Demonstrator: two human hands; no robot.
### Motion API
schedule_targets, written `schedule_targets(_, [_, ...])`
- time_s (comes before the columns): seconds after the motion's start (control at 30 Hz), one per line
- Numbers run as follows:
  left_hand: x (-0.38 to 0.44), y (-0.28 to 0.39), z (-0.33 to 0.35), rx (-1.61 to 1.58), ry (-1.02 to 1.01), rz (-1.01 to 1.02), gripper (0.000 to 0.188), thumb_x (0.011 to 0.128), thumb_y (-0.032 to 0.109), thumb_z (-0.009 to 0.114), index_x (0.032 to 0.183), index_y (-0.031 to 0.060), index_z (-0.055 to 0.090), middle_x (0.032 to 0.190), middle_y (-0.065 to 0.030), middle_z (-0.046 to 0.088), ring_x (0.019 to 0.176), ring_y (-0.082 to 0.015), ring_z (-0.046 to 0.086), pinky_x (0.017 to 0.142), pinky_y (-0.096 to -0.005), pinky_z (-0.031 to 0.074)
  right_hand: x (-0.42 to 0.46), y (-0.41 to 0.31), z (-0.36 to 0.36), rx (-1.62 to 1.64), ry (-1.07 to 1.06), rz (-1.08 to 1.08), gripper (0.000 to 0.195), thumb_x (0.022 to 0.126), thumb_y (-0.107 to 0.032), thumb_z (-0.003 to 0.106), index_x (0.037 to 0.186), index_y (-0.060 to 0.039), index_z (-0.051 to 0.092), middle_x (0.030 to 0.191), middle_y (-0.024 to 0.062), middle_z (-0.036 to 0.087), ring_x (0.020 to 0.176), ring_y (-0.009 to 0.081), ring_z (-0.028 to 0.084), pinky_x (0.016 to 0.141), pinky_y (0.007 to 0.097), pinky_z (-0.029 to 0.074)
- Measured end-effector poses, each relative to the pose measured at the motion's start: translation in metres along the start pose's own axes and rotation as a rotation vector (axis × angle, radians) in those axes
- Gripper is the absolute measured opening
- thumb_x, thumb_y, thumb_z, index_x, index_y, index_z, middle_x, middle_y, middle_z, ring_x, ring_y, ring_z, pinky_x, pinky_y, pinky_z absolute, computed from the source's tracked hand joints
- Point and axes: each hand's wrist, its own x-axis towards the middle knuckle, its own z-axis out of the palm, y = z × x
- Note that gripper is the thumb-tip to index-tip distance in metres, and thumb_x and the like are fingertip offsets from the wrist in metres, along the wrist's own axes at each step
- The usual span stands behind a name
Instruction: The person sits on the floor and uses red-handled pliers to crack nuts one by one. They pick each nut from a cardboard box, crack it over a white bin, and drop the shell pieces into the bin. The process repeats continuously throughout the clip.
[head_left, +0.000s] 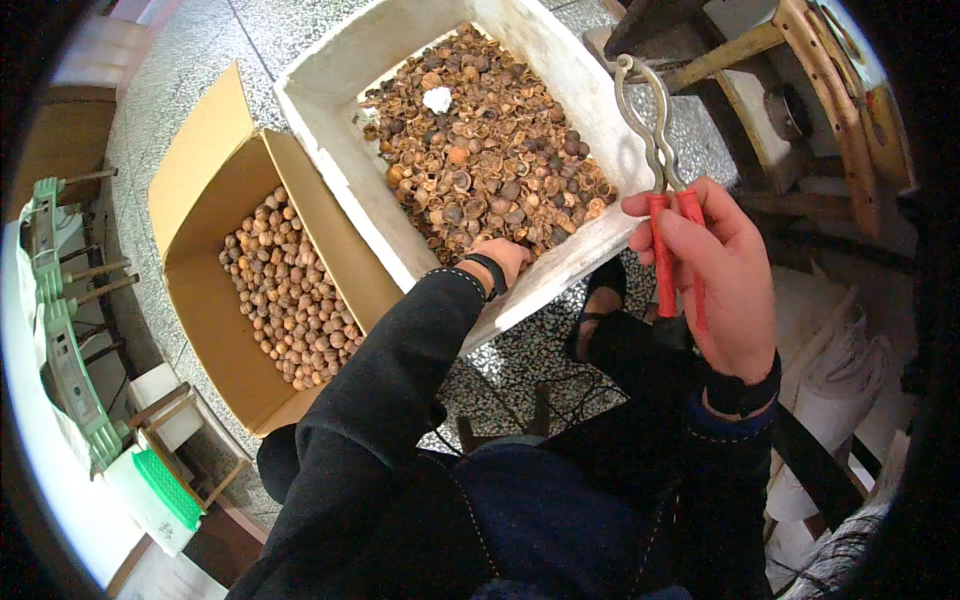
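My right hand (724, 277) holds a metal nutcracker (660, 127) with red-coated handles, its hinge end pointing up and away. The two handles lie near each other. My left hand (501, 259) reaches into a white foam box (337, 172) at its near edge, down among brown husks and shell pieces (480, 157); the fingertips are hidden, and whether they grip anything cannot be told. A crumpled white piece (437, 100) lies on top of the husks. Left of the foam box, a cardboard box (199, 322) with raised flaps holds many ribbed round nuts (292, 300).
A wooden frame or furniture (832, 112) stands at the upper right. Speckled floor (285, 37) surrounds the boxes. My shoe (604, 285) is just below the foam box. A green plastic rack (64, 330) and a bright green container (166, 487) are at the left.
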Motion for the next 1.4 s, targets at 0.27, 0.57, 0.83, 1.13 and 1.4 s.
schedule_targets(0.27, [0.010, 0.014, 0.007, 0.101, 0.036, -0.097, 0.030, 0.088, 0.010, 0.048, 0.117, 0.0066, 0.055, 0.093, -0.0167, 0.066, 0.089, -0.0341, 0.064, 0.072, -0.0441, 0.053, 0.002, 0.005, -0.002, 0.007, 0.013, -0.046, 0.014, 0.086, -0.014, 0.059, 0.090, -0.0012, 0.054, 0.096, 0.0088, 0.064, 0.077, 0.0095, 0.057, 0.071, 0.0228, 0.046])
schedule_targets(0.57, [-0.020, -0.025, -0.023, -0.951, -0.025, 0.043, 0.020, 0.088, 0.023, 0.057, 0.100, 0.0079, 0.054, 0.080, -0.0101, 0.066, 0.062, -0.0130, 0.057, 0.049, -0.0270, 0.045, -0.001, 0.013, -0.004, -0.047, -0.021, -0.144, 0.016, 0.085, -0.013, 0.061, 0.092, 0.0010, 0.057, 0.083, 0.0053, 0.062, 0.073, 0.0081, 0.055, 0.069, 0.0212, 0.044])
schedule_targets(0.83, [-0.138, -0.027, -0.099, -1.888, 0.298, 0.435, 0.038, 0.095, 0.022, 0.051, 0.127, 0.0059, 0.041, 0.114, -0.0179, 0.056, 0.067, -0.0050, 0.049, 0.044, -0.0130, 0.036, -0.016, 0.010, 0.003, 0.029, -0.098, -0.276, 0.017, 0.085, -0.010, 0.060, 0.096, 0.0020, 0.058, 0.081, 0.0046, 0.061, 0.070, 0.0068, 0.055, 0.065, 0.0194, 0.044])
schedule_targets(1.13, [-0.239, 0.020, -0.102, -1.712, 0.649, 0.488, 0.044, 0.095, 0.016, 0.050, 0.136, 0.0052, 0.038, 0.109, -0.0105, 0.055, 0.071, -0.0071, 0.044, 0.048, -0.0132, 0.034, -0.021, 0.025, 0.023, -0.132, -0.273, -0.319, 0.018, 0.086, -0.018, 0.064, 0.077, -0.0067, 0.053, 0.069, -0.0055, 0.049, 0.064, 0.0035, 0.044, 0.057, 0.0204, 0.037])
schedule_targets(1.4, [-0.249, 0.048, -0.084, -1.531, 0.999, 0.373, 0.028, 0.094, 0.017, 0.054, 0.117, 0.0032, 0.048, 0.097, -0.0044, 0.059, 0.073, -0.0076, 0.049, 0.055, -0.0177, 0.038, -0.023, 0.043, 0.050, -0.288, -0.420, -0.425, 0.028, 0.081, -0.023, 0.068, 0.070, -0.0081, 0.047, 0.065, -0.0062, 0.041, 0.063, 0.0049, 0.038, 0.056, 0.0237, 0.034])
